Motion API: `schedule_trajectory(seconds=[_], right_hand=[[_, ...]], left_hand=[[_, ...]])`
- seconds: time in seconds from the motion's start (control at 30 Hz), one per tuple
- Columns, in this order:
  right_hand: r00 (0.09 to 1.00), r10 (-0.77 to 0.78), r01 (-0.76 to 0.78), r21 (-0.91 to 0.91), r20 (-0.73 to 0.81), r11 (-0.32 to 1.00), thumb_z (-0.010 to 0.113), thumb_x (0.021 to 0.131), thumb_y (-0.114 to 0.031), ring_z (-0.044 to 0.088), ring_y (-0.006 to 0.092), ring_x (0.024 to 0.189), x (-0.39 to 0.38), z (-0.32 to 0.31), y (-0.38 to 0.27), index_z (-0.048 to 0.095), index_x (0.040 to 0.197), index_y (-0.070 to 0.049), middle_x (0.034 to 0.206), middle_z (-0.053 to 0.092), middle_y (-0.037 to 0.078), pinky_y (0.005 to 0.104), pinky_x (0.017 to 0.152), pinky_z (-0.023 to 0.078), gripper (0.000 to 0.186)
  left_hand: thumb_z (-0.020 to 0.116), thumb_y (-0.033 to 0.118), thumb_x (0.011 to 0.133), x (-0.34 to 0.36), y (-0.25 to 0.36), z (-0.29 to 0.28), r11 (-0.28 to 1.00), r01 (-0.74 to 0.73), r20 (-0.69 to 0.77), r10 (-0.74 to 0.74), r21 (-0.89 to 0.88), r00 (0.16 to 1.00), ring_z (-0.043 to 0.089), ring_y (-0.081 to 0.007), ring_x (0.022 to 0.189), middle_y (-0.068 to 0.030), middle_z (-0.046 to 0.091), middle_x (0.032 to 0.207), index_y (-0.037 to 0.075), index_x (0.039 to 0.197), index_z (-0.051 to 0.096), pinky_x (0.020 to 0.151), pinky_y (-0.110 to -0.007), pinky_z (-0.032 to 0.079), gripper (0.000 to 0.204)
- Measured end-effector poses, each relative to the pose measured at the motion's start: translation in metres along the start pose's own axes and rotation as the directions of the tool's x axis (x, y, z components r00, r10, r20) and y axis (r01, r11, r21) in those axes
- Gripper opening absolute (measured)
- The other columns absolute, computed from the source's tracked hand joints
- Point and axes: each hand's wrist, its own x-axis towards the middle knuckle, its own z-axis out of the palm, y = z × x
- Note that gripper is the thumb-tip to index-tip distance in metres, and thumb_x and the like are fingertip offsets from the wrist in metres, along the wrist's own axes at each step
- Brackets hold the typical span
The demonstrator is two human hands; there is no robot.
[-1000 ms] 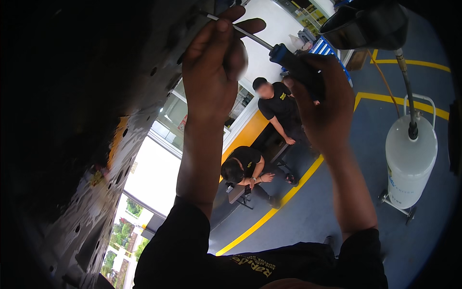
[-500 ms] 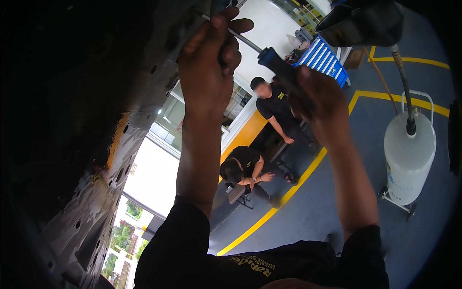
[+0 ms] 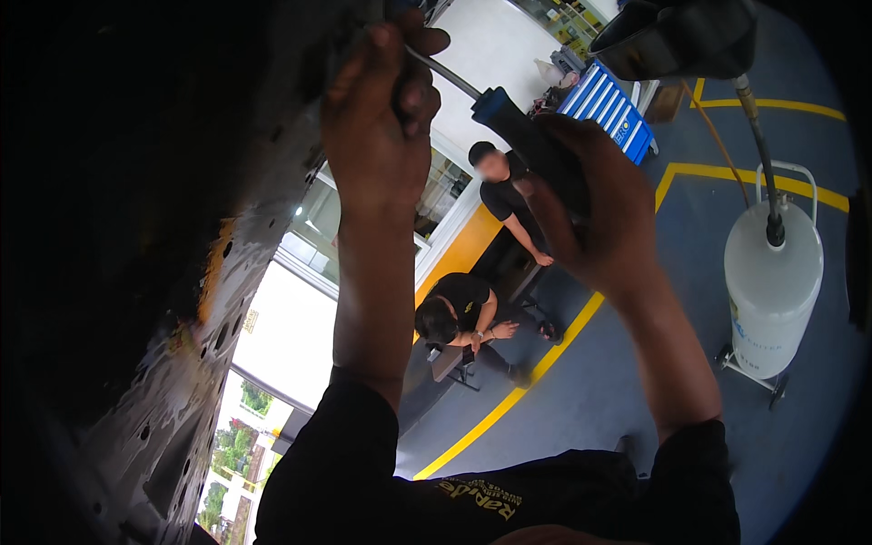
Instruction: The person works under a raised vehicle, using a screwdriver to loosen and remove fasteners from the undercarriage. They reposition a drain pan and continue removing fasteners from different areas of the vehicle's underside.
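Note:
A screwdriver [image 3: 499,111] with a thick black handle, a blue collar and a thin metal shaft slants up to the left. My right hand [image 3: 618,218] is wrapped loosely round its handle, thumb on the near side. Higher up, my left hand [image 3: 377,136] is closed about the far part of the shaft, fingers curled. The shaft's tip is lost in shadow behind those fingers, against a dark, dirty metal structure [image 3: 238,272] pierced with holes, which looks like a vehicle's underside. What the tip touches is hidden.
A white wheeled tank [image 3: 772,291] with a black funnel [image 3: 672,41] on a pipe stands at right. Behind are a blue tool cabinet [image 3: 613,109] and two people [image 3: 468,313] by a bench [image 3: 450,363]. Yellow lines [image 3: 554,359] cross the grey floor.
My right hand has shifted its grip on the screwdriver handle, its fingers and thumb now looser. Both hands and the tool have moved slightly left.

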Motion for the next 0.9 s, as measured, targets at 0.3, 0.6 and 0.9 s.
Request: schedule_trajectory(seconds=[0.3,0.6,0.9], right_hand=[[0.992,0.025,-0.059,0.272,0.126,0.961,0.043,0.101,-0.037,0.054,0.0114,0.049,0.004,0.001,0.014,0.057,0.117,0.0,0.065,0.059,0.007,0.0216,0.049,0.041,0.043],[0.566,0.005,-0.813,0.56,0.824,-0.158,0.06,0.094,-0.03,0.057,0.0155,0.057,0.016,-0.02,0.024,0.054,0.115,0.0,0.073,0.058,0.008,0.0289,0.054,0.046,0.037],[0.795,0.148,-0.59,0.695,0.588,0.41,0.05,0.1,-0.034,0.065,0.0168,0.067,0.007,-0.017,0.017,0.049,0.122,0.001,0.083,0.064,0.009,0.0283,0.06,0.051,0.041]], left_hand=[[0.058,0.028,0.099,0.002,-0.001,-0.002,0.999,-0.013,0.006,0.013,-0.044,1.0,0.045,-0.003,0.061,-0.0049,0.063,0.095,-0.001,0.117,0.058,0.049,-0.017,0.032,0.035],[0.059,0.029,0.098,0.005,0.0,0.002,0.992,-0.008,-0.038,0.003,-0.127,0.999,0.044,-0.0028,0.06,-0.0025,0.062,0.093,0.001,0.116,0.058,0.048,-0.017,0.031,0.033],[0.058,0.03,0.098,0.006,-0.001,0.008,0.985,-0.022,-0.012,0.02,-0.174,1.0,0.043,-0.0014,0.059,0.0017,0.063,0.089,0.006,0.113,0.057,0.047,-0.015,0.03,0.029]])
